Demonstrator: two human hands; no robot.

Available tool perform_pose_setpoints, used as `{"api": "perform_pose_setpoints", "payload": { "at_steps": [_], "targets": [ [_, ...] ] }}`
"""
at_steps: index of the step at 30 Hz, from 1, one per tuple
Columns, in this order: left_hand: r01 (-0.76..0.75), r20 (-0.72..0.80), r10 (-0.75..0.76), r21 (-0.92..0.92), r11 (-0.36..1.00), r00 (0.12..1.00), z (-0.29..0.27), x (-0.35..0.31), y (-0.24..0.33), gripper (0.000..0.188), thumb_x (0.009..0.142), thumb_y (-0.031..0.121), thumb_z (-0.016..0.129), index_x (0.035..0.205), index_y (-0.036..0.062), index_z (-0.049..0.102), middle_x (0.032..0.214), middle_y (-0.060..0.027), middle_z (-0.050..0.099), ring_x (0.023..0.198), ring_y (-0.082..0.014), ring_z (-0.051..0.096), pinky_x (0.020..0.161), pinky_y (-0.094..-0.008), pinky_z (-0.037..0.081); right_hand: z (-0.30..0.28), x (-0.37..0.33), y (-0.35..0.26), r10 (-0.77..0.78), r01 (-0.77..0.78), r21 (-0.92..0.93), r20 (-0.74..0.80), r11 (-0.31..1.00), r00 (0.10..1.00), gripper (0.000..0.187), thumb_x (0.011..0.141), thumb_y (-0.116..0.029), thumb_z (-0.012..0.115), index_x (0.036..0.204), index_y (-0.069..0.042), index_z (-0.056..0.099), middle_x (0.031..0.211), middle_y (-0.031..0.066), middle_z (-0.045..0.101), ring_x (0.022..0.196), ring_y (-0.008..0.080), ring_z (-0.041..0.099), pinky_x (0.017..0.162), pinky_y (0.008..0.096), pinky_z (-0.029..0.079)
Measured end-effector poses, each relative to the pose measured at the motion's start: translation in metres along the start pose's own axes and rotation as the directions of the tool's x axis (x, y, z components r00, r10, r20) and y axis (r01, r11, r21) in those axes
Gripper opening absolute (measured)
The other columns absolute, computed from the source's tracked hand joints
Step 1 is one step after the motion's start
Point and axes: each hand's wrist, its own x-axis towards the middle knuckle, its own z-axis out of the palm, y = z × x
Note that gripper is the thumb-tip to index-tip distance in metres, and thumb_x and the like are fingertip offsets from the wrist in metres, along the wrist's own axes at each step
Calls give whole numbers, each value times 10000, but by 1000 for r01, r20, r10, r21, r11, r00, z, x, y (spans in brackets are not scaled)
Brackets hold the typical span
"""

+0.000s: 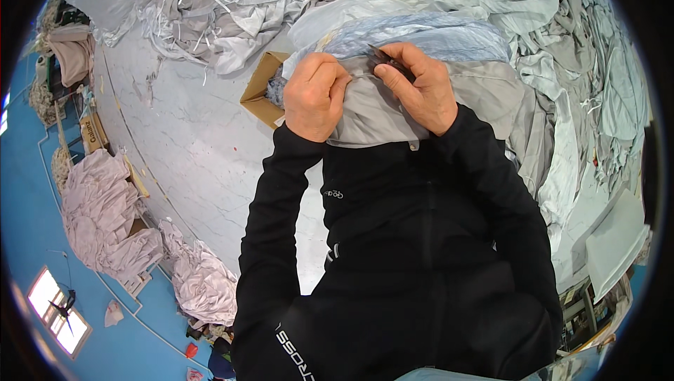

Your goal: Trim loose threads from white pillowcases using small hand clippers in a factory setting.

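Observation:
Grey cloth (pixel 372 107) is draped across my lap, with a bluish fabric (pixel 428 33) just beyond it. The fingers of my left hand (pixel 316 96) are closed in a pinch on the grey cloth's left edge. My right hand (pixel 421 89) is wrapped round a pair of small dark thread snips (pixel 393 63), whose pointed tip faces up and left over the cloth. Most of the snips is hidden by the thumb and fingers. A short gap lies between the two hands.
Left of my hands stands an open cardboard box (pixel 263 93) with fluffy grey scraps inside. Heaped grey and pale fabric (pixel 246 16) spreads along the far side, and more fabric (pixel 611 100) lies at right. Pinkish cloth piles (pixel 105 205) sit at the far left.

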Motion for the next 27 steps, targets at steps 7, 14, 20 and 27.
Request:
{"api": "perform_pose_setpoints", "payload": {
  "at_steps": [7,14,20,27],
  "targets": [
    [-26,-14,25,-95,995,1000,1,-9,-7,205,755,-48,674,849,25,508,903,-128,573,752,-296,578,644,-366,475,-1,-6,-9,-93,93,-129,5,987,996,279,887,-102,717,1117,25,623,866,84,676,764,113,627,703,244,509],
    [35,-79,-61,-293,955,995,0,-25,-14,171,817,-43,642,870,23,494,908,-137,573,742,-250,560,657,-338,462,0,-12,-10,-178,182,-223,42,958,983,312,840,-105,760,1103,9,638,878,106,669,694,166,646,630,263,508],
    [20,-86,-38,-200,980,996,-1,-23,2,169,834,-44,626,885,24,480,892,-144,588,737,-278,566,663,-349,467,2,-12,-9,-398,408,-451,122,794,909,333,770,-99,787,1073,-38,664,882,102,656,665,262,642,580,324,510],
    [4,-95,-30,-256,967,995,2,-23,12,167,857,-36,625,894,24,473,865,-149,586,722,-278,575,630,-343,468,9,-13,-11,-444,429,-508,99,747,891,307,763,-97,784,1049,-60,678,859,77,648,659,258,644,557,342,502]
  ]
}}
